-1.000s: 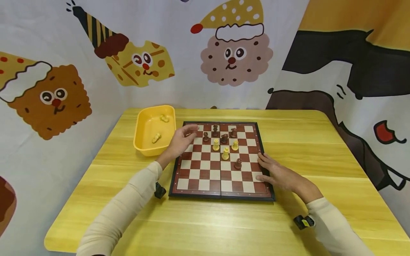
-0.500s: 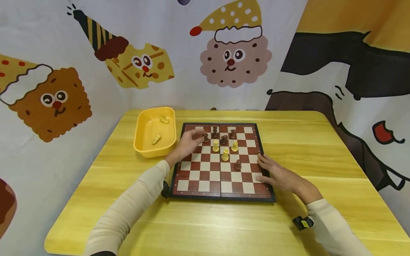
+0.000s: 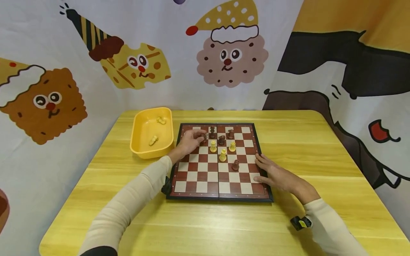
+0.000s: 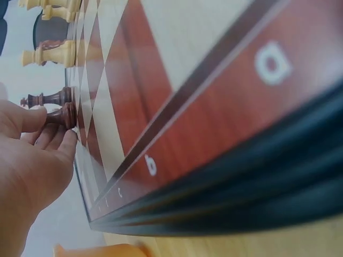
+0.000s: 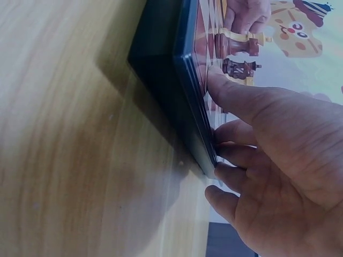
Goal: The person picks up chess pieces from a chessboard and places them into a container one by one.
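On the wood-grain table (image 3: 192, 227), your left hand (image 3: 189, 141), the nearer, pinches an upright dark chess piece (image 4: 63, 114) near the chessboard (image 3: 196, 176)'s far left corner; your right hand (image 3: 282, 176), fingers loosely extended, rests at its right edge.

Left hand (image 3: 189, 141) moved rightward over the far-left part of the chessboard (image 3: 201, 176), from well short of the dark red chess piece (image 4: 60, 115) a second ago, thumb and fingers now pinching it, piece now partly covered, head view turned slightly right.
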